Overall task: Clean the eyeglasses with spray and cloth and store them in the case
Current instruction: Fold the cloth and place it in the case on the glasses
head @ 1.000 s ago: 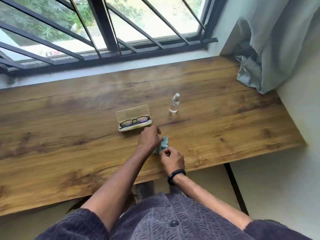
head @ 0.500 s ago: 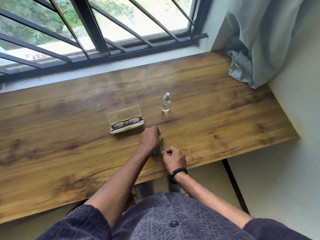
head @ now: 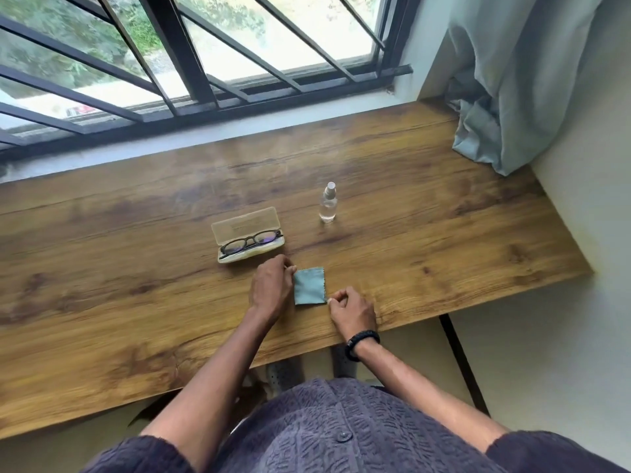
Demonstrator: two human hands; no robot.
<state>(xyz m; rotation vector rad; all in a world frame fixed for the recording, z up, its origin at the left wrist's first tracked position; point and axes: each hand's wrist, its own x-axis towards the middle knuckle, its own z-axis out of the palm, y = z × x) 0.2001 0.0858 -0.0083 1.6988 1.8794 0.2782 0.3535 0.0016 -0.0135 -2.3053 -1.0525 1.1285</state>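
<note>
Teal square microfibre cloth (head: 309, 286), flat on wooden desk (head: 444, 240): corners apparently pinched by left hand (head: 271, 290) and right hand (head: 351, 310), fingers closed, for folding.

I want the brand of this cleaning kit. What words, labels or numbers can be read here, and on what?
None can be read.
Case lid: faint marks, too blurred to read.
Spray bottle: no label shows.
Cloth: plain.
</note>
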